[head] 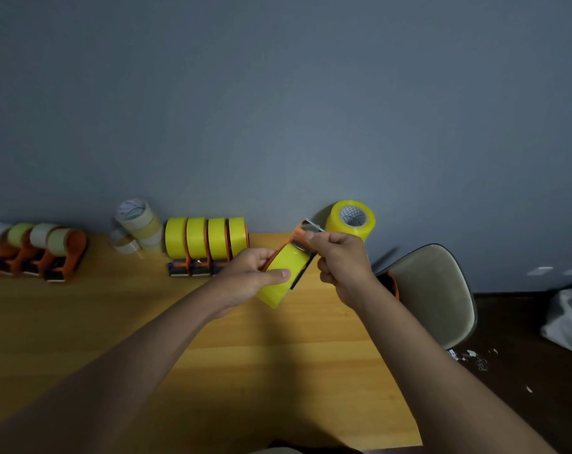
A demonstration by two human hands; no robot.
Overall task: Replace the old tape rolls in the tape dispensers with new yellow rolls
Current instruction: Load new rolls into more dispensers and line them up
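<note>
Spanning the lower view, the wooden bench [81, 322] carries four yellow-loaded dispensers [206, 244] and three old-roll dispensers [48, 253] by the wall. Above it, the left hand [248, 280] grips a yellow-roll dispenser [283, 276], while the right hand [340, 260] fingers pinch its tape end [306, 229].

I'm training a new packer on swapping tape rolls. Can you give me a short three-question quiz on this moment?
1. True or false: the left hand grips the dispenser with a yellow roll.
2. How many dispensers with yellow rolls stand in the row by the wall?
3. Where does the right hand pinch? A) the dispenser's front end B) the loose yellow roll C) the chair

Key: 1 true; 2 four; 3 A
</note>
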